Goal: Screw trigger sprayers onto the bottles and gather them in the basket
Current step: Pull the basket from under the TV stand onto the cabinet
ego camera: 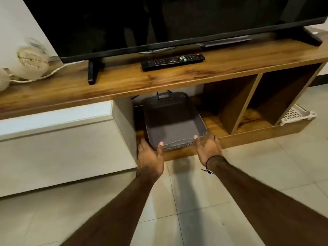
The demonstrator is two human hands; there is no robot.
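The grey basket (173,121) sits in the open lower shelf (215,124) of the wooden TV stand (124,80), directly ahead of both hands and a little below the stand's top; it is empty, with no bottles or sprayers anywhere in view. Its long axis runs front to back, from the near rim at the shelf's front edge to the far rim with the handle, deep under the top board; the near short end faces the person squarely.

The left hand (150,157) is at the basket's near left corner, thumb laid over the rim and fingers down the outside; the right hand (208,146) mirrors it at the near right corner, thumb tip on the rim, fingers spread along the side. Both look like a light hold on the near end rather than a tight clench; whether the fingers beneath actually bear weight cannot be told. The 2 hands are about equally near, 1 on each side of the short end.

So the coming move likely turns on that axis: the basket probably has to slide straight out toward the person along its length, clearing the white panel (124,125) close on its left; there is more room on its right. A remote (173,61) and the TV (159,23) sit on the top board, well clear of the shelf.
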